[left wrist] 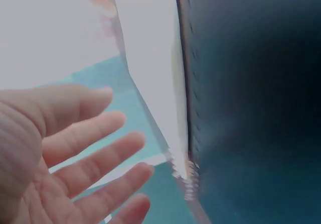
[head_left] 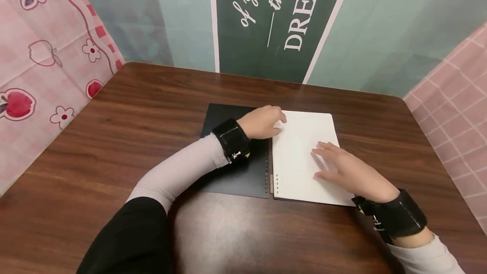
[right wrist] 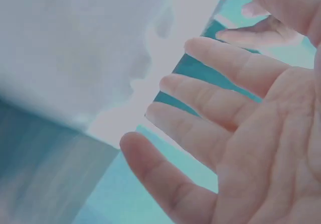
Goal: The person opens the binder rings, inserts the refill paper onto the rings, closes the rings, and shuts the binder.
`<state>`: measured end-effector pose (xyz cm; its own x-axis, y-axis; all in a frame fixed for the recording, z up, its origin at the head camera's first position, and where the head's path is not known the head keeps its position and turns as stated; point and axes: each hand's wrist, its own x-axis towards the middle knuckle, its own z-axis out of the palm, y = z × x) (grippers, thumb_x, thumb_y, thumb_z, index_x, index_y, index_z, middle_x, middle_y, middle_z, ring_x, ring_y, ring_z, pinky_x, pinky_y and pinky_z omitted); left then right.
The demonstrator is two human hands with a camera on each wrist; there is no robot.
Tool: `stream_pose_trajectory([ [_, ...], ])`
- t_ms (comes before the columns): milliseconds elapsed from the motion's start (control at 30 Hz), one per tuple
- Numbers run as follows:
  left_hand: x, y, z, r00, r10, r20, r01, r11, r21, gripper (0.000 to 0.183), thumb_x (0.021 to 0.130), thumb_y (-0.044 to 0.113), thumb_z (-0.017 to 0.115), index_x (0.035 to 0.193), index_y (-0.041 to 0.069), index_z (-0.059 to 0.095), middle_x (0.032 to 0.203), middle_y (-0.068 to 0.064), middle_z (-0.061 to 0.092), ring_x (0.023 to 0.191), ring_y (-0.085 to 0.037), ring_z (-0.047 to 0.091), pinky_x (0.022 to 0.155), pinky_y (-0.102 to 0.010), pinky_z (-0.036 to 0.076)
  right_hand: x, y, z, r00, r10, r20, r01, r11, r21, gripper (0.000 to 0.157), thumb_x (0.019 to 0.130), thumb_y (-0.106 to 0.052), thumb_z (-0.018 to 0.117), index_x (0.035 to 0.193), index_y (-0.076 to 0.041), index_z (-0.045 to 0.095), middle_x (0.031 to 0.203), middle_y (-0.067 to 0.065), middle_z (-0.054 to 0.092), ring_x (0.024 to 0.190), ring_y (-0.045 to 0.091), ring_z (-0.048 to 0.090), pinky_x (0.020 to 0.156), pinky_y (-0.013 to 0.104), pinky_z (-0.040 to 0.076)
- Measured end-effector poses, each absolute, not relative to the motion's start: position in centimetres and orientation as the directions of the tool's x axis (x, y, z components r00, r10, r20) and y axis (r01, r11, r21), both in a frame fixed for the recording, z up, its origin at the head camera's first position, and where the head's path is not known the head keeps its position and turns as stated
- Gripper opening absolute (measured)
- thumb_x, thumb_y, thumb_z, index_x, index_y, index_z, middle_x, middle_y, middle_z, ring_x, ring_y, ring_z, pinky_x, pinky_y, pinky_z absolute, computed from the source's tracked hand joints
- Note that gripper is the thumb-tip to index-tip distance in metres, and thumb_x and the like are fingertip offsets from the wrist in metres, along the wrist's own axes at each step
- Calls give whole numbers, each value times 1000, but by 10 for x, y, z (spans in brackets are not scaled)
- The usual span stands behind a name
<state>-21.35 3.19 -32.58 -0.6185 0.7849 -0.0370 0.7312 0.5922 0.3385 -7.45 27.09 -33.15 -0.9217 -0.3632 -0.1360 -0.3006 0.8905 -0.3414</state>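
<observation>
A ring-bound notebook lies open on the table, its black cover (head_left: pixel 236 181) on the left and white lined pages (head_left: pixel 296 155) on the right. My left hand (head_left: pixel 262 121) is over the upper part of the spine, fingers reaching across to the pages. In the left wrist view that hand (left wrist: pixel 75 163) has spread fingers and nothing in it, with the binding rings (left wrist: pixel 189 179) beyond the fingertips. Over the right side of the pages is my right hand (head_left: pixel 350 172). Its fingers are extended and apart in the right wrist view, the palm (right wrist: pixel 266 138) bare.
The brown wooden table (head_left: pixel 95 147) extends around the notebook. Behind it hangs a green-and-teal backdrop (head_left: pixel 262 58) with white lettering. Pink apple-print cloth (head_left: pixel 42 79) borders the left side, and a pink tiled surface (head_left: pixel 456 92) the right. Black straps (head_left: pixel 405 215) circle both wrists.
</observation>
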Motion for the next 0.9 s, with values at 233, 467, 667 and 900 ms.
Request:
stream_pose_trajectory([
  [233,-182,11,-323,-532,846,-26,799,512,314,27,98,18,60,122,11,70,120,-3,69,112,-15,63,100,-30,49,-60,239,-322,-886,-464,-16,-438,847,-301,49,92,-29,70,136,-9,59,136,13,61,129,35,55,100,53,47],
  [467,-159,-16,-326,-563,827,3,772,524,359,15,97,19,63,105,16,74,89,5,68,82,-8,61,79,-25,52,-63,216,-318,-866,-499,33,-489,829,-272,31,92,-26,71,121,-15,68,113,-4,69,107,17,61,84,35,53],
  [667,-142,-24,-330,-518,851,-85,778,511,366,9,94,19,66,88,21,73,75,10,63,71,-5,59,67,-22,48,-66,202,-324,-838,-546,-19,-523,812,-261,15,88,-20,75,102,-18,70,84,-14,58,84,8,53,70,24,47],
  [900,-136,-24,-330,-502,859,-103,788,503,356,8,92,19,67,87,23,73,71,11,60,69,-5,57,61,-22,45,-64,194,-332,-819,-574,-29,-549,796,-254,13,85,-14,77,95,-21,73,91,-13,64,85,8,53,72,24,47],
])
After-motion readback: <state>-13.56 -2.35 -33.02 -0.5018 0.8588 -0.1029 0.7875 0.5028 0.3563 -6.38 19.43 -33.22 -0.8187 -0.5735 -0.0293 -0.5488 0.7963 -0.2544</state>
